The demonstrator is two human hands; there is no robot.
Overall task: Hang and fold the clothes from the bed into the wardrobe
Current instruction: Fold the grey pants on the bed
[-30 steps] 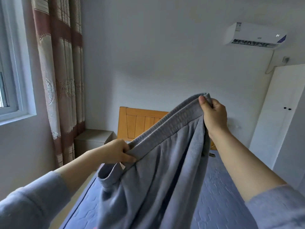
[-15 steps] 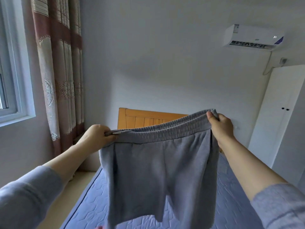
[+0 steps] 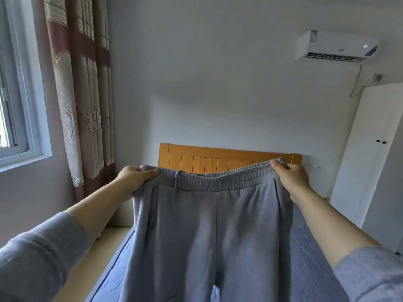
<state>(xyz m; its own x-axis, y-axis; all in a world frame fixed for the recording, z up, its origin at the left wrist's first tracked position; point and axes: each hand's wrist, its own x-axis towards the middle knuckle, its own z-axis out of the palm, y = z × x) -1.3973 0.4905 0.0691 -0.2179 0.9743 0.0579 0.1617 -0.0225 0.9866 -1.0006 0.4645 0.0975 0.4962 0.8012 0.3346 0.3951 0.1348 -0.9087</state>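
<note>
A pair of grey sweatpants [image 3: 209,232] hangs spread out in front of me, above the bed [image 3: 309,253]. My left hand [image 3: 135,177] grips the left end of the elastic waistband. At the waistband's right end my right hand [image 3: 290,177] grips the cloth too. The waistband is stretched almost level between them and both legs hang down out of the frame. The white wardrobe [image 3: 370,153] stands shut at the right wall.
The bed has a blue quilted mattress and a wooden headboard [image 3: 218,158] against the back wall. A window [image 3: 13,101] and a patterned curtain [image 3: 82,94] are on the left. An air conditioner [image 3: 335,49] hangs high on the right.
The waistband was slanted, my right hand high and my left low. Both hands have pulled apart and levelled, so the sweatpants now hang flat and spread.
</note>
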